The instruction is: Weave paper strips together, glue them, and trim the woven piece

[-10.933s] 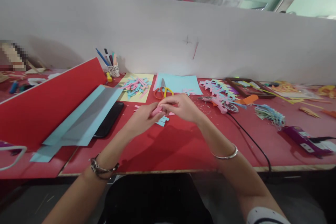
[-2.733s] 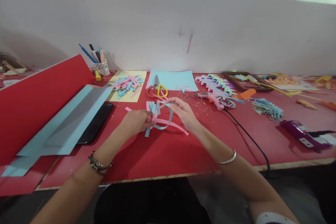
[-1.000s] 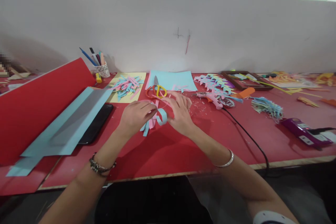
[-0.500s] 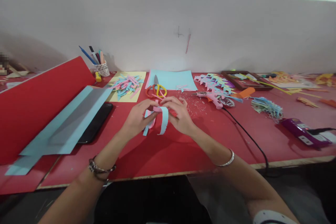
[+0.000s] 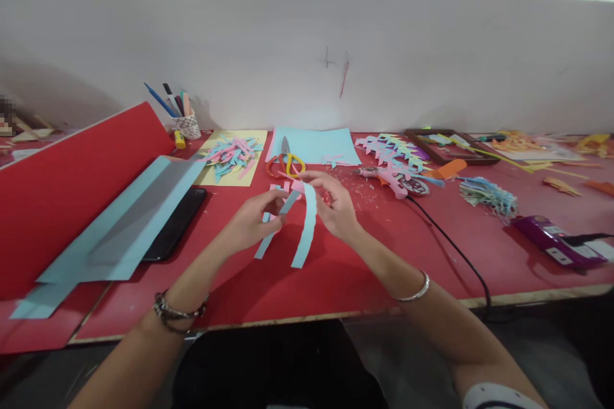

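Above the red tabletop, my two hands hold blue and pink paper strips [image 5: 307,230] that are joined near the top. My left hand [image 5: 252,220] pinches a blue strip between thumb and fingers. My right hand [image 5: 336,204] has its fingers closed round the upper end, where pink paper [image 5: 298,186] shows; its fingertips are partly hidden. One long blue strip hangs down in a curve between the hands. Just beyond them lie scissors [image 5: 296,166] with a red and a yellow handle. A pile of cut pink and blue strips [image 5: 233,154] rests on a yellow sheet [image 5: 206,176].
A pink glue gun [image 5: 388,180] with a black cord lies to the right, near a zigzag folded paper chain [image 5: 391,152]. Farther right is a purple power socket [image 5: 559,243]. At left are a black phone [image 5: 180,227], blue sheets [image 5: 119,223] and a pen cup [image 5: 187,124].
My left hand has moved slightly down and left. The curled blue strip between my hands has straightened and hangs longer. My right hand has shifted a little.
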The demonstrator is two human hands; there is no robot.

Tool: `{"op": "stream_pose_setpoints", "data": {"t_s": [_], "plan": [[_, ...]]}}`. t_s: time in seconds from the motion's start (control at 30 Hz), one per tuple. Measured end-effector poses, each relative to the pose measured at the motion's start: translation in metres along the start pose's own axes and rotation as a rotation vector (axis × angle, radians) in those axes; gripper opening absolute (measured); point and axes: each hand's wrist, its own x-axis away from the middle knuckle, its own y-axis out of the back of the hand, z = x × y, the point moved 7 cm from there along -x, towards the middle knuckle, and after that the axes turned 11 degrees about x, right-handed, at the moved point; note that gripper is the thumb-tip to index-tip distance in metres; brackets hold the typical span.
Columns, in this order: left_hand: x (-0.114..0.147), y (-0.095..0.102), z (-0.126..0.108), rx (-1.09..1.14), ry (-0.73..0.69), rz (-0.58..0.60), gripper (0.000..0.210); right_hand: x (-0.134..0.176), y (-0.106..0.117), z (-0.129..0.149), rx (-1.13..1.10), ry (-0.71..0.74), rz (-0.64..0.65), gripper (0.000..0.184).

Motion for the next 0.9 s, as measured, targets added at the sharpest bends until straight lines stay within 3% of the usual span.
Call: {"op": "stream_pose_setpoints", "data": {"t_s": [0.1,0.2,0.33,0.47,0.57,0.73,0.9], "plan": [[0.0,-0.007,0.003,-0.034,0.057,0.101,0.014,0.001,-0.001,0.001,0.074,-0.002,-0.001,0.011],[-0.003,-0.011,0.015,0.118,0.156,0.11,0.035,0.002,-0.003,0.001,0.233,0.039,0.007,0.01],[-0.006,-0.019,0.032,0.352,0.326,0.026,0.064,0.007,-0.011,0.006,0.464,0.213,0.062,0.013],[-0.001,-0.021,0.03,0.463,0.396,-0.134,0.057,0.013,-0.02,0.017,0.678,0.413,0.092,0.015],[0.005,-0.018,0.026,0.485,0.426,-0.232,0.048,0.014,-0.021,0.023,0.801,0.467,0.055,0.018],[0.003,-0.013,0.015,0.495,0.347,-0.25,0.039,0.012,-0.018,0.024,0.759,0.443,0.026,0.013],[0.003,-0.01,0.013,0.465,0.318,-0.275,0.036,0.009,-0.015,0.014,0.539,0.255,0.091,0.006]]}}
